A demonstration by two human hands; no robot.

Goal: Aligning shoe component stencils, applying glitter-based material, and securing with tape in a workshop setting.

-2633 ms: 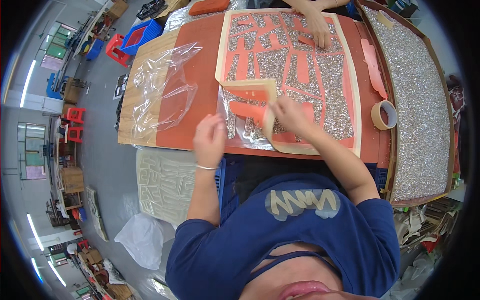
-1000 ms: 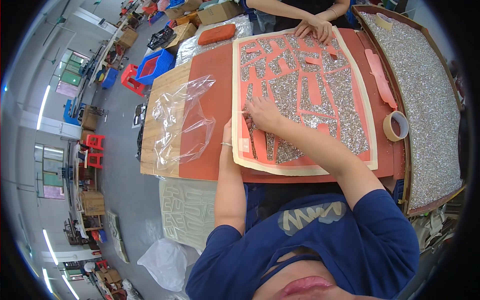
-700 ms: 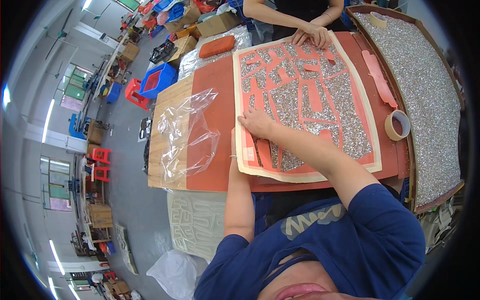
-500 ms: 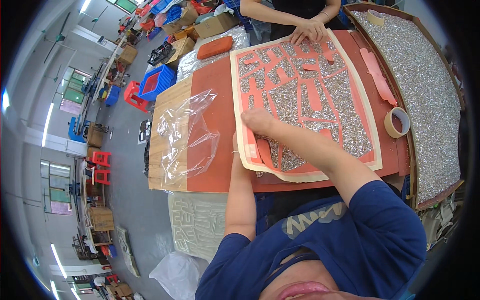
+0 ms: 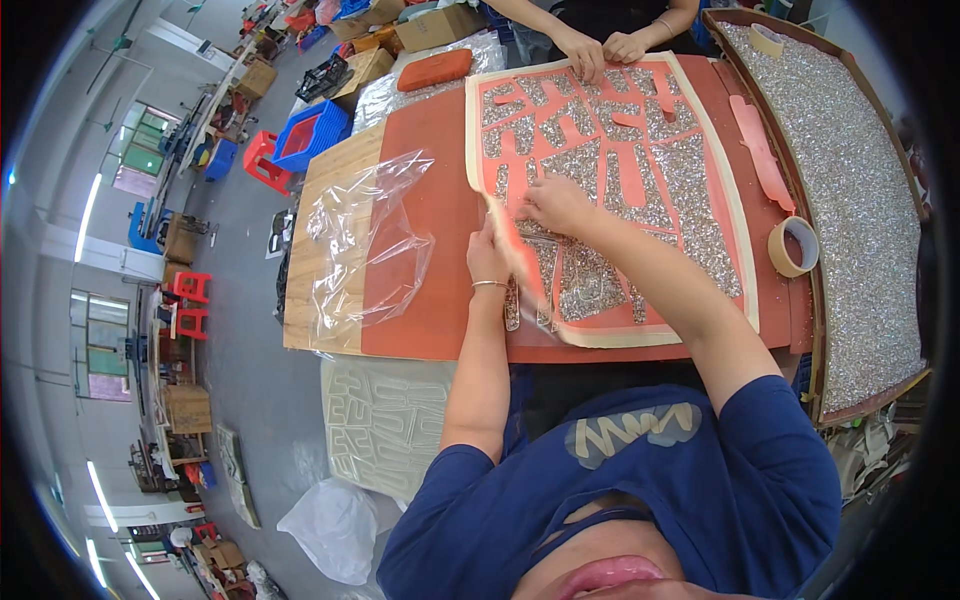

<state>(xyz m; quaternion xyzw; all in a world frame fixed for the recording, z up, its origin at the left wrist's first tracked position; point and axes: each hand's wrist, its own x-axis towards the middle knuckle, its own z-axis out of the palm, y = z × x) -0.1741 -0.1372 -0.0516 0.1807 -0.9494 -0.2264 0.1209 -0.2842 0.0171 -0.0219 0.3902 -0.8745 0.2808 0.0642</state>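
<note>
A pink-red stencil sheet (image 5: 625, 193) with a cream taped border lies on the red board (image 5: 420, 300). Silvery glitter-like pieces fill its cut-outs. My left hand (image 5: 487, 257) is closed on the sheet's left border, whose near-left part is raised and curled. Some glittery shapes (image 5: 513, 300) show on the board beneath that raised edge. Above the left part of the sheet, my right hand (image 5: 557, 205) has its fingers bent and drawn together; whatever is between the fingertips is hidden. A co-worker's two hands (image 5: 605, 55) are at the sheet's far edge.
Crumpled clear film (image 5: 375, 250) lies on the board's left side. To the right are a tape roll (image 5: 793, 247), a pink strip (image 5: 762, 155) and a long tray (image 5: 822, 330) of glittery pieces. An orange case (image 5: 435, 68) sits beyond, near stacked blue baskets (image 5: 312, 135).
The sheet's near-left edge has come up and curled toward the right. My right hand has moved from the left border inward and farther away. The co-worker's hands have separated.
</note>
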